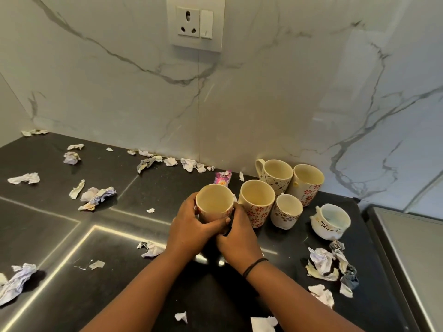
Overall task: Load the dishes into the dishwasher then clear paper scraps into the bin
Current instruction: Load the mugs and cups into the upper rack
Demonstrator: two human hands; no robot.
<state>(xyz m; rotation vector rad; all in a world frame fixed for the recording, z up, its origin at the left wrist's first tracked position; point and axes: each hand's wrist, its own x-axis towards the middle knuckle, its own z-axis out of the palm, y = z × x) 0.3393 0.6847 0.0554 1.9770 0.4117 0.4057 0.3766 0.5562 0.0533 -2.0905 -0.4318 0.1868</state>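
A cream mug with a red flower pattern (214, 202) stands upright on the black counter (55, 219), and both hands wrap it: my left hand (191, 226) on its left and front, my right hand (236, 238) on its right side. Right of it stand several more mugs: a flowered mug (257, 202), a small mug (286, 210), a handled mug (275, 174) and another flowered mug (308, 183) by the wall. A squat white cup (332, 221) sits further right. Crumpled paper scraps (328, 262) lie across the counter.
More scraps (98, 195) litter the left and back of the counter. A pink wrapper (223, 177) lies behind the held mug. The marble wall carries a power socket (195, 22). A steel surface (412, 255) borders the counter on the right.
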